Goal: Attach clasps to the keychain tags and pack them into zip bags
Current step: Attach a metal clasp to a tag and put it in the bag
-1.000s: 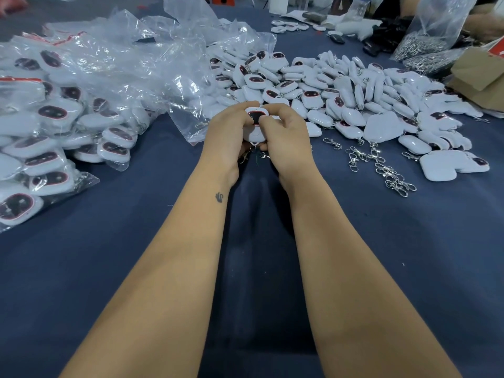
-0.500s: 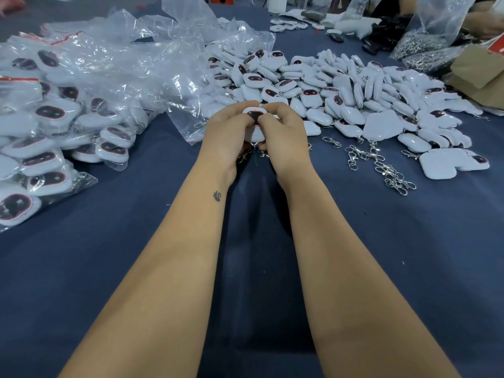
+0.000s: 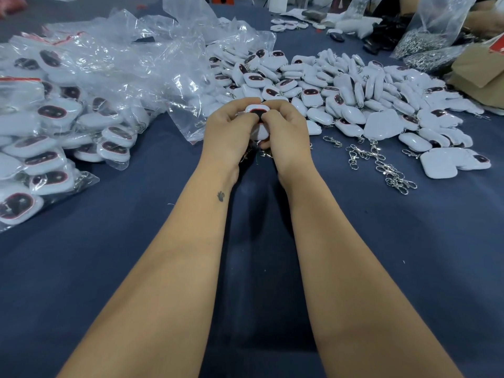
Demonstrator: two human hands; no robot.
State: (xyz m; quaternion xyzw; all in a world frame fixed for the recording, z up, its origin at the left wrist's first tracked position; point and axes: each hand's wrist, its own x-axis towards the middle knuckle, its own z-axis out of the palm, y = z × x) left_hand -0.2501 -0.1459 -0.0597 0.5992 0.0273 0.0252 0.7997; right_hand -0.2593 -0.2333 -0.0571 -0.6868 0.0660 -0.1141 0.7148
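A white keychain tag (image 3: 257, 111) with a dark, red-rimmed face is held between both hands above the blue table. My left hand (image 3: 230, 129) grips its left side with curled fingers. My right hand (image 3: 286, 126) pinches its right side, thumb on the dark face. A bit of metal clasp (image 3: 266, 154) shows under the hands; how it sits on the tag is hidden. Loose silver clasps (image 3: 381, 162) lie to the right. Behind the hands spreads a big pile of white tags (image 3: 341, 94). Filled zip bags (image 3: 54, 126) are heaped at the left.
Crumpled empty plastic bags (image 3: 169, 58) lie at the back left. A clear bag of metal clasps (image 3: 431, 34) and a brown cardboard box (image 3: 480, 72) stand at the far right. Another person's hand (image 3: 488, 17) shows at the top right corner. Blue cloth (image 3: 409, 255) covers the table.
Both hands stay together on the same tag; the fingers have shifted slightly on it.
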